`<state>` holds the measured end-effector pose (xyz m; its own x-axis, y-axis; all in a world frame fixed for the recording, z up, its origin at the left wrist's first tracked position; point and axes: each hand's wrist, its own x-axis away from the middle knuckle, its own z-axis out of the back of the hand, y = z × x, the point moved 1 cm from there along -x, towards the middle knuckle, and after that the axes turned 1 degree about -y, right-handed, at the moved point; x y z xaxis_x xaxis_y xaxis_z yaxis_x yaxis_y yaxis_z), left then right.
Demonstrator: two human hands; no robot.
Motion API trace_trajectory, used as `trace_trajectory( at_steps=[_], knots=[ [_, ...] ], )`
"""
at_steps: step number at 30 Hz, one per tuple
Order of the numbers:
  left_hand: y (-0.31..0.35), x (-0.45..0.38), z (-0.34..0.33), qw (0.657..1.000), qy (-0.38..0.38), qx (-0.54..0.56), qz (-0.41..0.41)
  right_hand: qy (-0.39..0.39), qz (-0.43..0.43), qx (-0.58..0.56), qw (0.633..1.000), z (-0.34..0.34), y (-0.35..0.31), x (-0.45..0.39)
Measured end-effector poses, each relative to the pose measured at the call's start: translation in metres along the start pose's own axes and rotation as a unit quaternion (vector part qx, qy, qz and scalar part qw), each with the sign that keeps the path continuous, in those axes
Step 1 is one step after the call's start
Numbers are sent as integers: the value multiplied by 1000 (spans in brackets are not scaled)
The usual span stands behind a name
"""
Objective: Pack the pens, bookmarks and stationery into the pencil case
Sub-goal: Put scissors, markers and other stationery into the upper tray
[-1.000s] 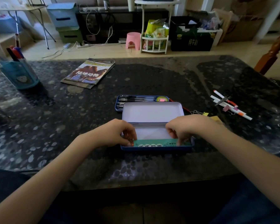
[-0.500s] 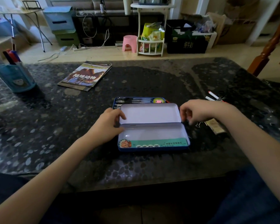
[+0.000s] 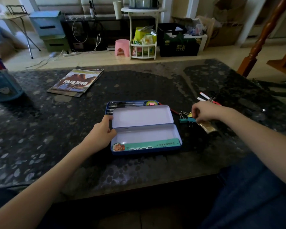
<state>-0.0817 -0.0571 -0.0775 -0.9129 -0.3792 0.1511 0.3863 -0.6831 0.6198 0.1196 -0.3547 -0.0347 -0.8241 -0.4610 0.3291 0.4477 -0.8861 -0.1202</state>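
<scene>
Nearest the person, the blue metal pencil case (image 3: 145,138) lay open on the dark speckled stone table (image 3: 40,138), a green printed bookmark (image 3: 153,144) lying along the front of its near tray. The left hand (image 3: 101,131) rested against the case's left end, fingers loosely curled on the rim and steadying it rather than gripping. Just right of the case, the right hand (image 3: 205,113) had its fingertips pinched together on a cluster of teal and yellow binder clips (image 3: 188,119), with a gold-brown bookmark (image 3: 207,128) lying under the wrist. To do this well, the clips should probably be lifted together by their bodies, not the wire handles, and set into the empty near tray. Behind the raised lid, the far tray (image 3: 130,104) held black pens. Farther right lay white pens with red tips (image 3: 205,96).
</scene>
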Motion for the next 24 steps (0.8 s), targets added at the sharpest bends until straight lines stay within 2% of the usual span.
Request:
trace_trajectory(
  at_steps=[4,7,11,13,16,21,24],
  knots=[
    [1,0,0,1000,2,-2,5,-9,1,-14,1000,7,8,1],
    [0,-2,1,1000,8,-5,14,25,-8,-17,1000,1,12,1],
    [-7,-3,5,1000,23,-14,4,54,34,27,998,-3,-7,1],
    [-11,-3,7,999,27,-24,6,26,33,51,998,-2,-18,1],
    [-13,-1,9,999,30,-26,17,-36,-23,85,995,1,-16,4],
    [-9,-1,9,999,21,-25,24,-47,-47,70,995,7,-4,4],
    [-7,1,9,999,18,-27,26,-85,-75,73,991,9,-6,5]
  ],
)
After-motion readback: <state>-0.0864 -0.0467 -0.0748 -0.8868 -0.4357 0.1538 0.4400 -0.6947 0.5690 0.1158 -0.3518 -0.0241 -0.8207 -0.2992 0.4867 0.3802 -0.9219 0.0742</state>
